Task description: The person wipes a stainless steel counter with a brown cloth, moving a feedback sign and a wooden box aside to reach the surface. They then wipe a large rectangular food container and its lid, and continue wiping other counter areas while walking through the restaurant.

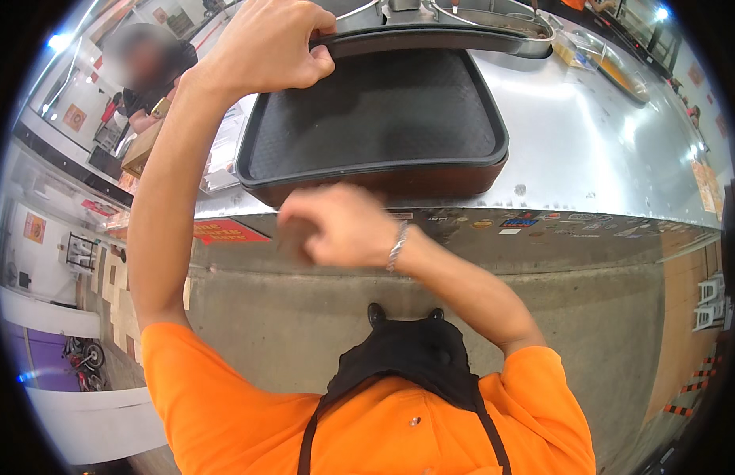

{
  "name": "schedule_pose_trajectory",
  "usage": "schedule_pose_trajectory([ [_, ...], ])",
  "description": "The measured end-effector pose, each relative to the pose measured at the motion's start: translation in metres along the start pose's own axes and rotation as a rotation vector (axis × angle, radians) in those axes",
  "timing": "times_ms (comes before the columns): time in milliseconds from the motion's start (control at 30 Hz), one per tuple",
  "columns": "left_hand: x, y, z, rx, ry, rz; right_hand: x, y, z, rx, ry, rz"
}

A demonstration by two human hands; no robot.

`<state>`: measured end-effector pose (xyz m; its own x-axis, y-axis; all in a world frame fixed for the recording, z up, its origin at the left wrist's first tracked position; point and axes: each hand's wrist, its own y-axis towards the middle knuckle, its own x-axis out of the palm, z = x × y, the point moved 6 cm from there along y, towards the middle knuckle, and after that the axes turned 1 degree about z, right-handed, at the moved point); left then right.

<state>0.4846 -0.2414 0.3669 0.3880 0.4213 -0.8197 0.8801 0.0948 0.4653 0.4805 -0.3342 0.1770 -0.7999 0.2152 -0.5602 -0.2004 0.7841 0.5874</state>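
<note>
My left hand (272, 50) pinches the left end of a dark plastic serving tray (421, 41), held tilted so that mostly its rim and edge show. Below it, a stack of brown-black serving trays (373, 113) rests on the stainless steel counter (581, 154) by its front edge. My right hand (349, 225), blurred, hovers in front of the stack with its fingers curled. A braided bracelet circles that wrist. Whether the right fingers hold anything is not clear.
Metal pots (498, 18) sit in the counter behind the tray. A round metal pan with orange contents (622, 74) stands at right, beside a clear container (578, 50). Papers in a clear holder (222, 148) lie left of the stack. Another person (145, 71) is beyond, at left.
</note>
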Motion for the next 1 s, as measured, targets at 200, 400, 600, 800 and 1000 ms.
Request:
schedule_pose_trajectory([
  [200, -0.016, 0.006, -0.009, -0.022, 0.057, -0.041, -0.025, 0.006, -0.007, -0.111, -0.429, 0.327],
  [400, -0.023, 0.025, -0.03, -0.033, 0.011, -0.001, 0.062, -0.045, -0.017, -0.27, -0.128, -0.19],
  [600, -0.028, 0.02, -0.045, -0.057, -0.051, 0.078, 0.061, -0.029, -0.012, -0.152, -0.282, 0.022],
  [800, -0.023, 0.027, -0.039, -0.046, -0.053, 0.061, 0.072, 0.05, -0.026, -0.451, -0.65, 0.199],
  [1000, -0.021, 0.013, -0.041, -0.03, -0.015, 0.09, 0.056, 0.033, 0.006, -0.275, -0.604, 0.091],
])
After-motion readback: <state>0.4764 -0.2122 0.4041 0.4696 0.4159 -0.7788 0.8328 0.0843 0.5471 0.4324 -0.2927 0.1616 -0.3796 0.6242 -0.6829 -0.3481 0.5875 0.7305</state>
